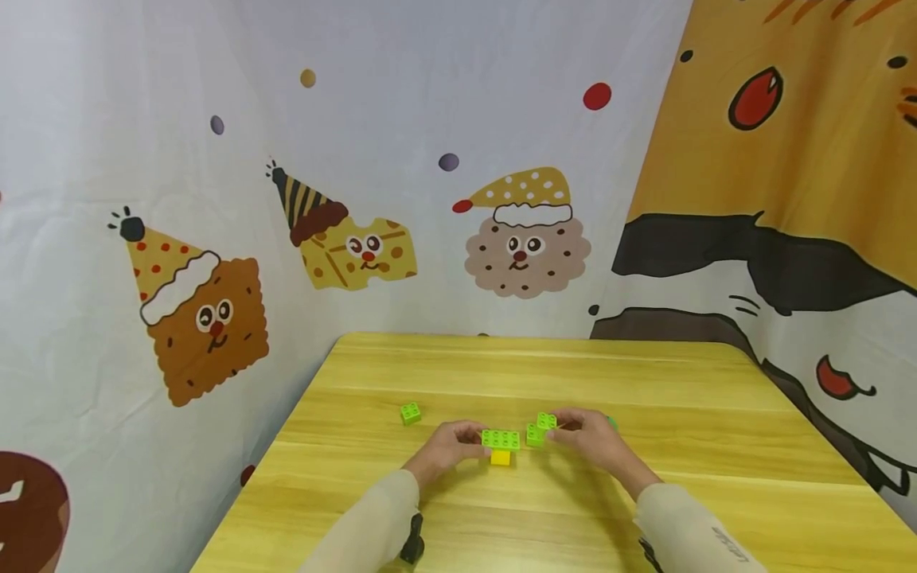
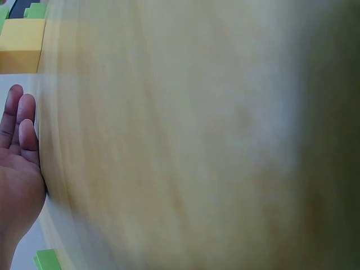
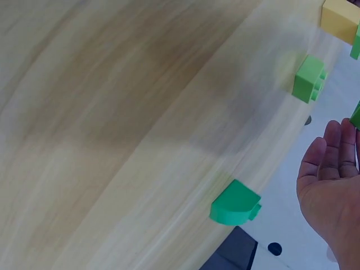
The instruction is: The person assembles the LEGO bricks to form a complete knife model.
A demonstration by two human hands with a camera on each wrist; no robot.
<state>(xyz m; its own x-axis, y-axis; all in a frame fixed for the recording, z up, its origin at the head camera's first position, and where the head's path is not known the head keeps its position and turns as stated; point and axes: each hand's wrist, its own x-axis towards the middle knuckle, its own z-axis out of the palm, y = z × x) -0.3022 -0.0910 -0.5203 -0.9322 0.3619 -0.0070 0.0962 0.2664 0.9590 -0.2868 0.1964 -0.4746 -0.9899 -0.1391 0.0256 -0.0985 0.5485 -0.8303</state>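
Observation:
My left hand (image 1: 450, 452) grips the left end of a long light green building brick (image 1: 501, 439), which sits on top of a yellow brick (image 1: 500, 458). To the right, my right hand (image 1: 593, 436) pinches a small light green brick (image 1: 547, 420) between thumb and fingers. Just left of that brick, another small green brick (image 1: 534, 434) stands on the table, also seen as a green brick (image 3: 307, 79) in the right wrist view. In the left wrist view the yellow brick (image 2: 21, 45) shows above the left hand's loosely bent outer fingers (image 2: 27, 135); its thumb is hidden there.
A small green brick (image 1: 411, 413) lies on the wooden table (image 1: 458, 366) to the left. Beyond the right hand is a darker green rounded brick (image 3: 233, 203), mostly hidden in the head view. A patterned curtain (image 1: 430, 95) hangs behind the table.

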